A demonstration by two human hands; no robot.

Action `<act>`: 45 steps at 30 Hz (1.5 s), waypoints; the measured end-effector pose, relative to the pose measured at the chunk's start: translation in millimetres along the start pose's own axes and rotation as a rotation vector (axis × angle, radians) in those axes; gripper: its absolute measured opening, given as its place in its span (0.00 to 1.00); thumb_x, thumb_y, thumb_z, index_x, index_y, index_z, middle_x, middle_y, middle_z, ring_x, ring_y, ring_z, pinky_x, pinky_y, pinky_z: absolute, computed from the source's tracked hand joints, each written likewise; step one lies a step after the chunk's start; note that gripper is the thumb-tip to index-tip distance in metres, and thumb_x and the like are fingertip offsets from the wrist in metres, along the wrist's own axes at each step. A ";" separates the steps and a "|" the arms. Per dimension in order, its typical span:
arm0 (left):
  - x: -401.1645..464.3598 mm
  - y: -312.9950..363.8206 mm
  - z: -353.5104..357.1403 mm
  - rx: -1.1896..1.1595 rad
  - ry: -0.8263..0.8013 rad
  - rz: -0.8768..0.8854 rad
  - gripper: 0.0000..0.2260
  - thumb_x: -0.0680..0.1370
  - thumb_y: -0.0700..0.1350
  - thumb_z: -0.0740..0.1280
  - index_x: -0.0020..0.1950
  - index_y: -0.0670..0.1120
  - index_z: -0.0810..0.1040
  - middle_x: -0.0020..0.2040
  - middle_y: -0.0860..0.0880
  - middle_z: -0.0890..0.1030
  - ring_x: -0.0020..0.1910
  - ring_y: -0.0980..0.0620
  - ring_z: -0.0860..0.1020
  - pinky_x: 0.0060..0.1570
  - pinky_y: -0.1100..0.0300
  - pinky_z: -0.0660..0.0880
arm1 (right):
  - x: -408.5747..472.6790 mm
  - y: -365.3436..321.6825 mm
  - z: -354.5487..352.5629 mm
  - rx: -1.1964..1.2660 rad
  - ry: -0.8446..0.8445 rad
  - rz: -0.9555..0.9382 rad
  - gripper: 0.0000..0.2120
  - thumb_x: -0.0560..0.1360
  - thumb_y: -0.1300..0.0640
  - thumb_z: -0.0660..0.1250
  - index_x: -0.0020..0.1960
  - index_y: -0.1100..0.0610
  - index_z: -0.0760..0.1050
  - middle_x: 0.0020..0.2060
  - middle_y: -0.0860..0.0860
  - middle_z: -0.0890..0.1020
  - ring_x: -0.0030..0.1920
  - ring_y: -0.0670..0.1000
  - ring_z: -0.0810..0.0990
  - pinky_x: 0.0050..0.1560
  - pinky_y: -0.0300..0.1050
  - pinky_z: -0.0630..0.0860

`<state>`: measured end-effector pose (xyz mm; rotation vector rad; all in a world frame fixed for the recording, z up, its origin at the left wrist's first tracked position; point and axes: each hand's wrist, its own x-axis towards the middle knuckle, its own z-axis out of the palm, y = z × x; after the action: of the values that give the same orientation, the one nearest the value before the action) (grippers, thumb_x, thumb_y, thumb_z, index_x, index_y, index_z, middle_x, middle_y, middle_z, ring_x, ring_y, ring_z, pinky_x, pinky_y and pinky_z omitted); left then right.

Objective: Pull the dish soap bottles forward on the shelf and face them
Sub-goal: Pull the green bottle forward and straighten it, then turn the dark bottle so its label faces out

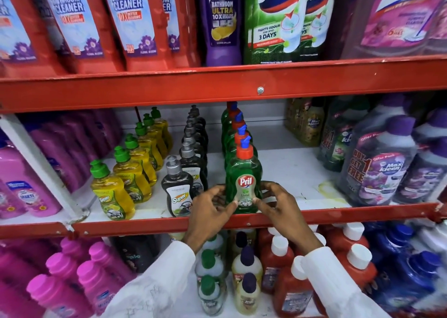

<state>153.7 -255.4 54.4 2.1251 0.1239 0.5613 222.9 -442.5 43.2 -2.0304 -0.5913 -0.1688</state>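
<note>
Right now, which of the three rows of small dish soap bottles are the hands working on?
The green row with red caps: both hands, left hand and right hand, grip its front Pril bottle. The yellow row and black row stand untouched.

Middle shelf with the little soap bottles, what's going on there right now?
A person in white sleeves has both hands on the front green Pril bottle: the left hand and right hand pinch its base at the shelf's red front edge, label facing out. More green bottles line up behind it. The yellow row and the dark Super row beside it already reach the front.
</note>
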 end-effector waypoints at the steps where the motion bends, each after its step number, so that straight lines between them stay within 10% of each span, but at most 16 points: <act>1: -0.2 -1.0 0.1 -0.006 0.001 0.011 0.17 0.72 0.49 0.76 0.60 0.48 0.80 0.46 0.55 0.85 0.41 0.62 0.82 0.39 0.70 0.79 | -0.1 0.2 0.7 0.002 0.003 0.007 0.20 0.75 0.52 0.70 0.65 0.53 0.73 0.58 0.49 0.80 0.56 0.48 0.79 0.53 0.42 0.79; 10: -1.3 -2.4 -1.1 -0.033 -0.024 0.056 0.21 0.73 0.50 0.76 0.63 0.46 0.79 0.46 0.54 0.85 0.42 0.60 0.82 0.40 0.68 0.79 | -3.7 -3.0 5.4 0.029 0.042 0.058 0.20 0.74 0.54 0.71 0.65 0.54 0.72 0.57 0.51 0.79 0.57 0.51 0.79 0.49 0.32 0.75; 16: -33.1 -3.9 -27.5 0.004 0.210 0.196 0.20 0.75 0.44 0.72 0.67 0.51 0.75 0.49 0.56 0.82 0.47 0.58 0.78 0.49 0.74 0.72 | -40.4 -54.3 24.9 0.113 0.659 -0.143 0.10 0.70 0.59 0.68 0.50 0.55 0.75 0.44 0.48 0.77 0.47 0.52 0.77 0.49 0.42 0.73; 21: -38.8 -25.8 -72.7 -0.073 0.585 0.140 0.20 0.70 0.41 0.71 0.59 0.48 0.70 0.48 0.47 0.75 0.47 0.49 0.75 0.51 0.59 0.74 | -42.9 -92.1 79.8 0.099 0.312 -0.216 0.14 0.72 0.61 0.68 0.57 0.53 0.77 0.49 0.48 0.79 0.50 0.43 0.78 0.53 0.34 0.73; 25: -30.2 -61.7 -95.0 0.082 0.367 0.024 0.25 0.71 0.43 0.72 0.66 0.43 0.68 0.58 0.45 0.77 0.54 0.49 0.77 0.57 0.52 0.76 | -17.0 -97.9 111.0 -0.010 0.070 -0.111 0.25 0.74 0.59 0.67 0.70 0.54 0.69 0.63 0.49 0.78 0.64 0.48 0.75 0.68 0.42 0.70; 28: -26.5 -72.5 -100.7 0.087 0.200 0.042 0.24 0.73 0.41 0.73 0.67 0.46 0.69 0.56 0.51 0.81 0.50 0.64 0.80 0.52 0.67 0.77 | -4.6 -101.5 117.0 -0.060 -0.030 -0.080 0.24 0.75 0.58 0.68 0.70 0.56 0.71 0.65 0.53 0.79 0.65 0.51 0.77 0.68 0.39 0.69; 31: -23.3 -73.3 -104.0 0.108 0.161 0.080 0.18 0.74 0.38 0.73 0.61 0.47 0.74 0.50 0.56 0.82 0.45 0.76 0.77 0.47 0.80 0.71 | -1.2 -101.7 120.2 -0.078 -0.052 -0.041 0.21 0.75 0.57 0.69 0.68 0.58 0.74 0.63 0.53 0.81 0.60 0.50 0.80 0.62 0.35 0.71; 36: -21.3 -74.0 -101.5 0.080 0.116 0.146 0.15 0.75 0.39 0.72 0.59 0.50 0.76 0.50 0.57 0.83 0.46 0.70 0.80 0.51 0.73 0.77 | -5.8 -97.3 118.5 -0.047 0.017 0.016 0.19 0.73 0.58 0.70 0.63 0.57 0.76 0.55 0.49 0.82 0.50 0.44 0.80 0.47 0.17 0.67; 45: -18.4 -71.2 -92.3 0.075 0.110 0.171 0.14 0.75 0.42 0.73 0.59 0.50 0.78 0.50 0.56 0.85 0.46 0.70 0.80 0.52 0.71 0.77 | -10.3 -87.8 113.5 -0.054 0.057 0.021 0.17 0.74 0.56 0.69 0.62 0.57 0.76 0.55 0.53 0.84 0.52 0.48 0.83 0.57 0.41 0.80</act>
<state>105.4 -149.2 35.8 2.1904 0.0250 0.7852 158.4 -314.0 49.9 -2.0758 -0.5340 -0.2314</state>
